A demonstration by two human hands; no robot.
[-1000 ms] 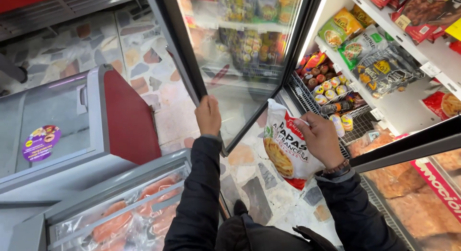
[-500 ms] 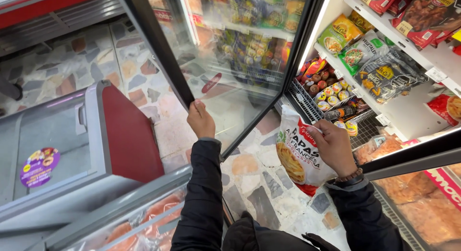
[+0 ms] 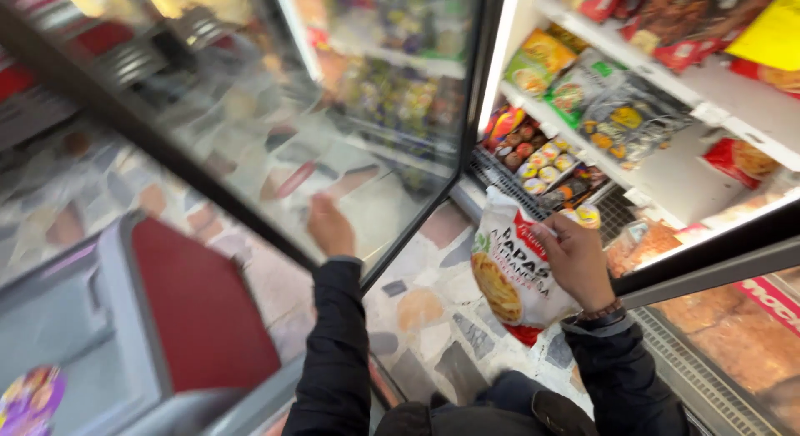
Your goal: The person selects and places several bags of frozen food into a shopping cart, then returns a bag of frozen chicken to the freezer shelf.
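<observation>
A shop aisle with a patchwork stone floor (image 3: 433, 307) runs between a low chest freezer (image 3: 125, 319) with a red end panel at the far left and an upright freezer cabinet on the right. Moving rightward, the glass door (image 3: 333, 136) now stands noticeably further open than it did a second ago, its dark frame swung out across the view (the picture is blurred with the movement). The left hand (image 3: 331, 226) is closed around the door's lower edge, sleeve stretched out towards it. Right of the door, the right hand (image 3: 575, 257) grips a white and red bag of frozen chips (image 3: 510, 265) by its upper side, fingers curled over the plastic; the bag hangs upright over the floor just outside the cabinet's opening, much where it hung before. Beyond it, a wire basket (image 3: 508, 182) of small pots and the shelves (image 3: 708, 111) of frozen packets sit at the far right.
</observation>
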